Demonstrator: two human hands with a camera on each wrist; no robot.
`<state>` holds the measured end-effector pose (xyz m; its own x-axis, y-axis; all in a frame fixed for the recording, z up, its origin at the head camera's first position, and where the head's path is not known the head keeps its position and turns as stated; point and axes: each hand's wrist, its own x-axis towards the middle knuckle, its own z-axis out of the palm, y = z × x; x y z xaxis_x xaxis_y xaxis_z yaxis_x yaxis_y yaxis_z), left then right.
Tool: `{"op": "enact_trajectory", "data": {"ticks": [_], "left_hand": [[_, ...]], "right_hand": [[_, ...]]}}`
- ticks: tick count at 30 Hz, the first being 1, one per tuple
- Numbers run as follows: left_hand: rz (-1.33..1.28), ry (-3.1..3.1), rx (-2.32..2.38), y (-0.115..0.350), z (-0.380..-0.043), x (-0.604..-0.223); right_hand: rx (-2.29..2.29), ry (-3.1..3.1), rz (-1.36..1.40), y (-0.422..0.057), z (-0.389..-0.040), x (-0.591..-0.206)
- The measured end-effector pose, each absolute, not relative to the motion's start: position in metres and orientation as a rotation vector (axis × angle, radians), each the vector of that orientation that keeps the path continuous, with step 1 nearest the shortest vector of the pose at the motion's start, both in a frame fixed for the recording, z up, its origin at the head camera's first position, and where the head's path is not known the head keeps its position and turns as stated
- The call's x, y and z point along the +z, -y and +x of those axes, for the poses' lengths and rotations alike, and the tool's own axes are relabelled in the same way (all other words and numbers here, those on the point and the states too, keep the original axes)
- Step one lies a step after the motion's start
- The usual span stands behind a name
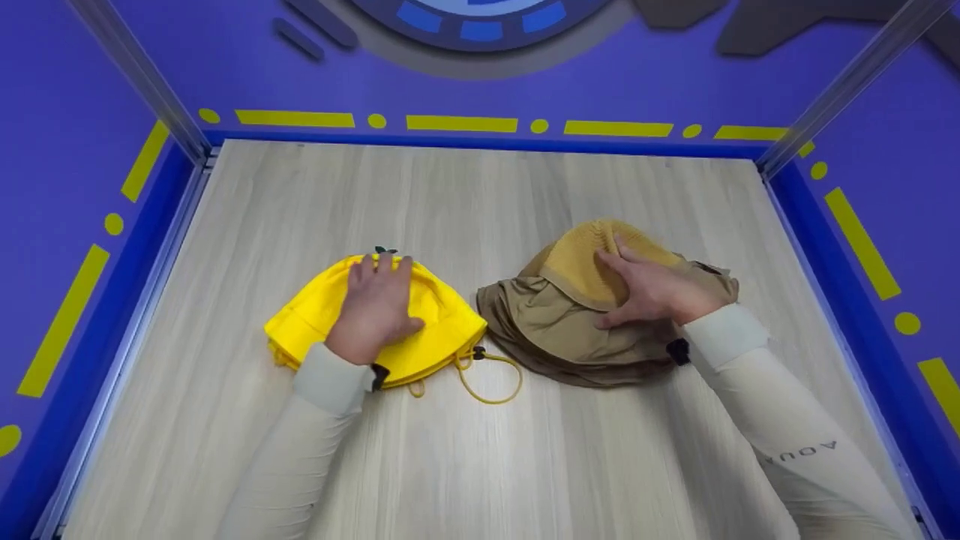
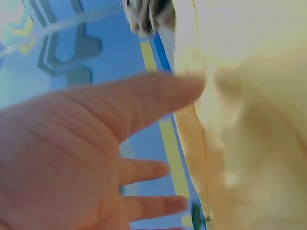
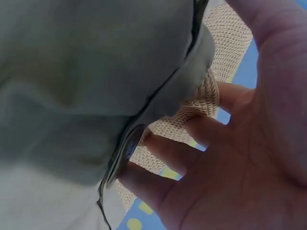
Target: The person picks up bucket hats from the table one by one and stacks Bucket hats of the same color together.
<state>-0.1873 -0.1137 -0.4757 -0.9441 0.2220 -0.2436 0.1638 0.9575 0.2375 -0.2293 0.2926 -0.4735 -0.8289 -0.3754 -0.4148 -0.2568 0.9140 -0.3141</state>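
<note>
A yellow bucket-style hat (image 1: pixel 442 315) lies on the left of the table, with a yellow cord and black toggle at its right edge and a small green piece at its top. My left hand (image 1: pixel 375 300) rests over its crown, fingers extended and thumb out to the side. In the left wrist view the thumb (image 2: pixel 144 96) touches the pale-looking yellow fabric (image 2: pixel 259 96). On the right lies a khaki cloth hat (image 1: pixel 555 322) with a tan knitted part (image 1: pixel 577 270). My right hand (image 1: pixel 649 289) lies spread on it; in the right wrist view the fingertips touch the knit and a khaki fabric edge (image 3: pixel 158 100).
Both hats lie on a light wood-grain table (image 1: pixel 480 465). Blue-purple walls (image 1: pixel 480 90) with yellow dashes enclose its back and sides, and metal posts (image 1: pixel 142 75) stand at the back corners. The yellow cord loop (image 1: pixel 491 401) lies between the hats.
</note>
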Motion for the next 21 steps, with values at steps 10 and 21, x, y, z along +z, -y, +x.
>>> {"op": "enact_trajectory", "data": {"ticks": [10,21], "left_hand": [[0.23,-2.704,0.394,0.134,-0.175,-0.497],[0.302,-2.672,0.531,0.144,-0.215,-0.53]], "right_hand": [[-0.292,-2.627,-0.385,-0.283,-0.23,-0.501],[-0.535,-2.604,-0.291,-0.298,-0.238,-0.521]]}}
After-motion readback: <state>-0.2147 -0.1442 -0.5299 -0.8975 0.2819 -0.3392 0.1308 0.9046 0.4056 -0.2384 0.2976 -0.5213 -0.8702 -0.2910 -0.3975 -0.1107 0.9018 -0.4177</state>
